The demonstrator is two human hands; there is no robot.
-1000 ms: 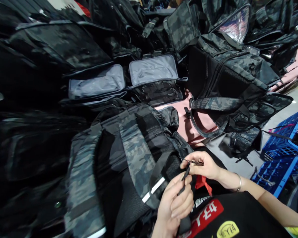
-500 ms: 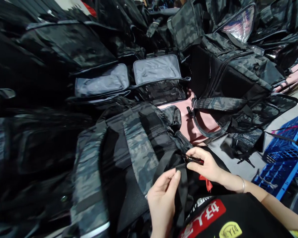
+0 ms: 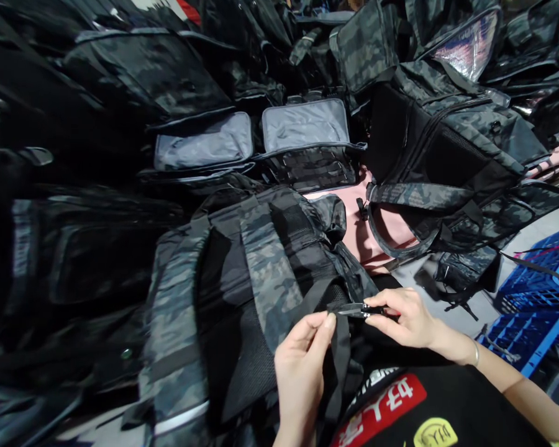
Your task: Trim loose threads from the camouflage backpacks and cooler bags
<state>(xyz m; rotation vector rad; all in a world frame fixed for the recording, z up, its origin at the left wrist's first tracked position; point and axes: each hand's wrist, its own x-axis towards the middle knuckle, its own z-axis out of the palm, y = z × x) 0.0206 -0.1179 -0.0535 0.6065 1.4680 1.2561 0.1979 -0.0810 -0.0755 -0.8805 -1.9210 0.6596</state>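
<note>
Bkgd: crowded workspace, dark camo bags (image 3: 153, 74) piled across the back and down the L side, mostly in shadow there. Two gray linings (image 3: 305, 127) face up mid-pic, next to each other. Pink surface (image 3: 354, 236) shows btwn bags; big bag (image 3: 447, 136) sits on it to the R, w/ a loop of its strap hanging fwd. Pale floor (image 3: 517, 242) + blue crates (image 3: 535, 273) at far R. Main item = backpack (image 3: 233, 292), lying in front of the person, camo shoulder straps (image 3: 270, 261) facing up, white strip near the lower end of the L one. L hand (image 3: 302, 360): thumb + fingers pinched tight on the top end of a black webbing strap (image 3: 340, 360), at the backpack's R edge; strap hangs down just beside the hand. R hand (image 3: 403, 316): fingers closed on small snips (image 3: 354, 310), blades pointing L, tips at the strap end, right by the L fingertips. Can't tell if blades touch the strap, dark on dark. Bracelet (image 3: 476, 354) on R wrist. Below hands: black clothing (image 3: 479, 397) w/ red label (image 3: 386, 410) & yellow patch (image 3: 435, 433), the latter cut by the bottom edge.
</note>
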